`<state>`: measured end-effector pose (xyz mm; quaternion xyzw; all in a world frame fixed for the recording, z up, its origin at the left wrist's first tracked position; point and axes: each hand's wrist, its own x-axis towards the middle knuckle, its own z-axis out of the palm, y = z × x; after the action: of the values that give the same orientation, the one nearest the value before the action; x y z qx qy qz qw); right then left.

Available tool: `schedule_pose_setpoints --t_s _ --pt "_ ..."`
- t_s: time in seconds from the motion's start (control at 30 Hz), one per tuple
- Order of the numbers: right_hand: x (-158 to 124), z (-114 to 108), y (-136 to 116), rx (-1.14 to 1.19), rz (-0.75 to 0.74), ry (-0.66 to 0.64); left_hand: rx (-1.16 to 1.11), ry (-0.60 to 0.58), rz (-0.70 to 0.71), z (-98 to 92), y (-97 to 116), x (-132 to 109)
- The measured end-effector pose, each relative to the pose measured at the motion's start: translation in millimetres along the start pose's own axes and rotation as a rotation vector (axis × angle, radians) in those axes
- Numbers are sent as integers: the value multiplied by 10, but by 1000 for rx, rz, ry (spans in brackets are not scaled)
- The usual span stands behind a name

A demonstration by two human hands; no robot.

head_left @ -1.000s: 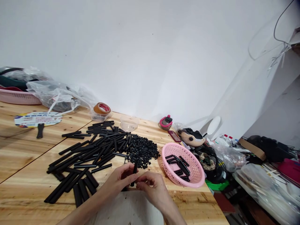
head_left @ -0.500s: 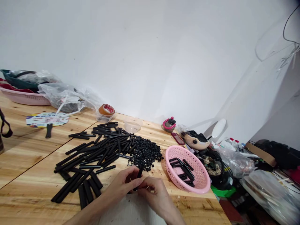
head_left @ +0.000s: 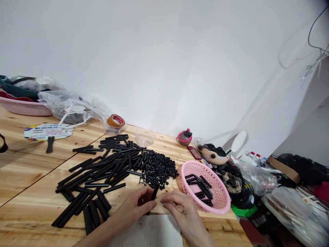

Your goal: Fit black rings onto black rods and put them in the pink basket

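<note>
My left hand [head_left: 136, 203] is closed round a short black tube [head_left: 154, 193], which stands tilted between thumb and fingers. Just to its right, my right hand [head_left: 182, 210] is pinched, with a tiny dark bit at the fingertips too small to name. A whitish surface [head_left: 150, 233] lies beneath both hands. Beyond them spreads a heap of small black pieces [head_left: 161, 168]. Many loose black tubes [head_left: 113, 166] of various lengths lie to the left on the wooden table. At the right, a pink basket [head_left: 224, 204] contains several black tubes [head_left: 204, 188].
Along the wall stand a tape roll [head_left: 115, 120], a clear plastic bowl [head_left: 145, 139] and a pink-lidded bottle [head_left: 185, 138]. A hand fan [head_left: 48, 132] and plastic bags [head_left: 69, 106] are at the left. Clutter and bags [head_left: 290, 209] crowd the right, past the table edge.
My right hand has drawn away from the black tube, moving right, with its fingertips pinched. My left hand still grips the tube. The view has shifted slightly.
</note>
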<state>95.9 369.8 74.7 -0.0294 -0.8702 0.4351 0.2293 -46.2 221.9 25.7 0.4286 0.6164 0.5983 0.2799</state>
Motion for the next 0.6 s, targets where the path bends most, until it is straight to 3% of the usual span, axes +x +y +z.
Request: schedule_pose_setpoints --t_s 0.23,0.33,0.47,0.6 --pt "-249 -408 11 -62 96 44 -13 -20 -28 10 -12 -16" --pt "-223 -733 124 -127 140 113 -50 -15 -44 7 16 -14" --pt "240 -1440 536 -202 206 189 -117 -5 -79 8 -3 -15" --pt "992 -2066 1145 -540 362 50 -90 25 -123 14 -109 -5"
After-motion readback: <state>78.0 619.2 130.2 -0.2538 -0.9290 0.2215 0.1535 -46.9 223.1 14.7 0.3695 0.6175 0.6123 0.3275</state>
